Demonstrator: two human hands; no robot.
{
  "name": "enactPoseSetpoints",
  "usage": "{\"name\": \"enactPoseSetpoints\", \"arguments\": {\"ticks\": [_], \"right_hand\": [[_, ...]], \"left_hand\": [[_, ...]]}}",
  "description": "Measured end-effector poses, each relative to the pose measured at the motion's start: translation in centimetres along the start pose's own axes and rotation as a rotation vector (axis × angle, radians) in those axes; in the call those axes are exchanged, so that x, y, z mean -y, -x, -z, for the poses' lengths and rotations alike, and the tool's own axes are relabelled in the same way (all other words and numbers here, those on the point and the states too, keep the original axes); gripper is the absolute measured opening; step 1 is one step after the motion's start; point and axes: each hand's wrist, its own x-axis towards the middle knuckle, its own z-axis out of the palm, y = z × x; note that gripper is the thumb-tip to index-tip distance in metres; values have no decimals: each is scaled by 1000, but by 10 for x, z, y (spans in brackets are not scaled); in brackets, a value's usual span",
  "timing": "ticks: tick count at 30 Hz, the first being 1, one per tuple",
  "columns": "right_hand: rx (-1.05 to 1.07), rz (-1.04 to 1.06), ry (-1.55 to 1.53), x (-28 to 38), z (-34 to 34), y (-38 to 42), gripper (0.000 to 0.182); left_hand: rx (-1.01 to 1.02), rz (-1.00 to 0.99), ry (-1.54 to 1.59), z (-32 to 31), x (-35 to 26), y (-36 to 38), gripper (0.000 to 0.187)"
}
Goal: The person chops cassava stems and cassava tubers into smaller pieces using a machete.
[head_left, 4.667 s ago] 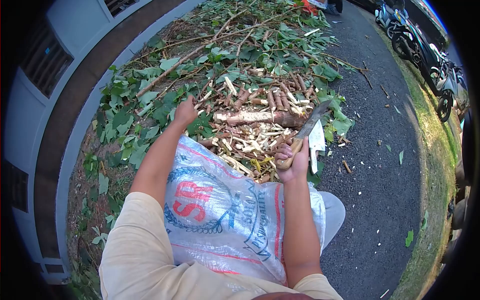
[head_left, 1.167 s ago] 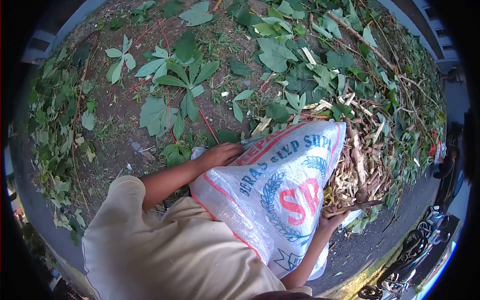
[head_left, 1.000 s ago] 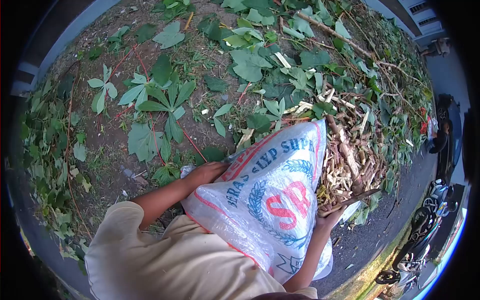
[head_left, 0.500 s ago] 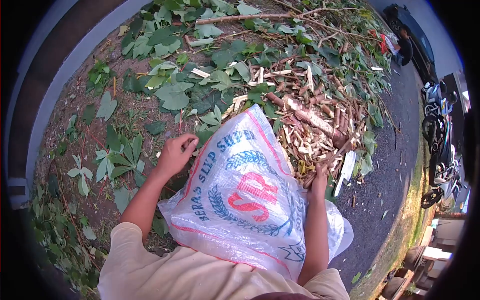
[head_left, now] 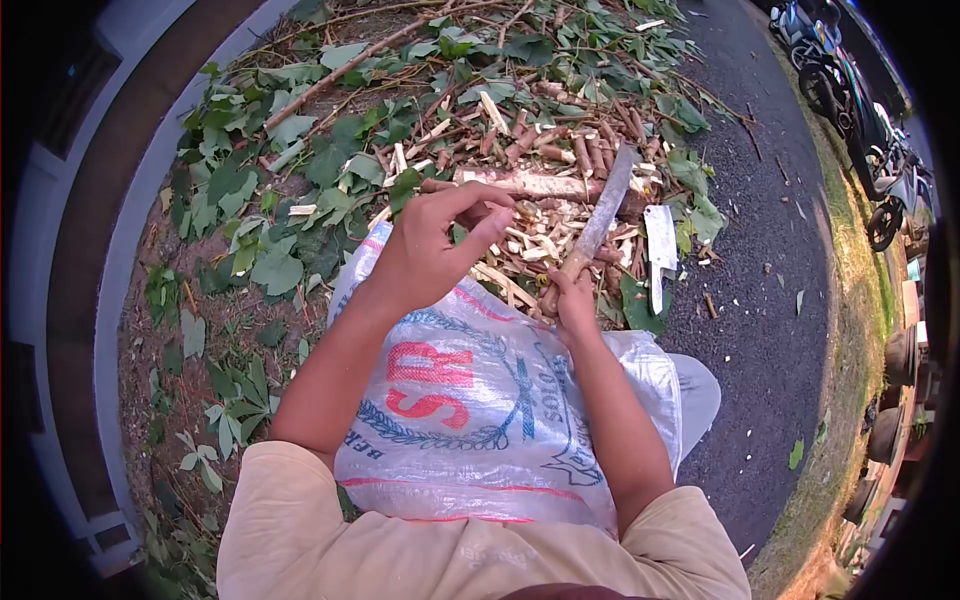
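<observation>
My right hand point(head_left: 574, 303) grips the wooden handle of a machete point(head_left: 607, 205), whose worn blade points up and away over the wood chips. My left hand point(head_left: 430, 245) is raised above the sack's far edge, fingers loosely curled, thumb apart, nothing visible in it. A white woven sack point(head_left: 470, 400) with red and blue print covers my lap. Beyond my hands, a thick peeled log point(head_left: 530, 184) lies crosswise among chopped stem pieces point(head_left: 592, 155) and pale wood chips point(head_left: 540, 245). A cleaver point(head_left: 660, 245) lies to the right of the machete.
Cut branches point(head_left: 345, 68) and green leaves point(head_left: 280, 262) spread over the soil ahead and to the left. Asphalt point(head_left: 745, 330) runs along the right side, with parked motorcycles point(head_left: 850, 110) beyond it. A pale wall edge point(head_left: 140, 130) curves along the left.
My left hand has risen and moved right, towards the chips. The machete, earlier low and seen narrowly, now shows its blade broadside. My view has shifted, and the sack's far edge sits lower.
</observation>
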Motion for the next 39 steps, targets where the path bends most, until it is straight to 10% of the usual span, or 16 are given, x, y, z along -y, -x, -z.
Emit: {"name": "enactPoseSetpoints", "arguments": {"ticks": [6, 29, 35, 39], "right_hand": [[41, -30, -103, 16, -12, 14, 42], [39, -63, -142, 18, -17, 20, 34], [126, -57, -665, 68, 18, 7, 23], [77, 48, -736, 93, 39, 15, 20]], "left_hand": [[277, 181, -519, -54, 120, -25, 25], [360, 278, -413, -63, 113, -14, 29], [1262, 340, -1018, -85, 149, 30, 75], [1392, 502, -951, -91, 136, 27, 88]]}}
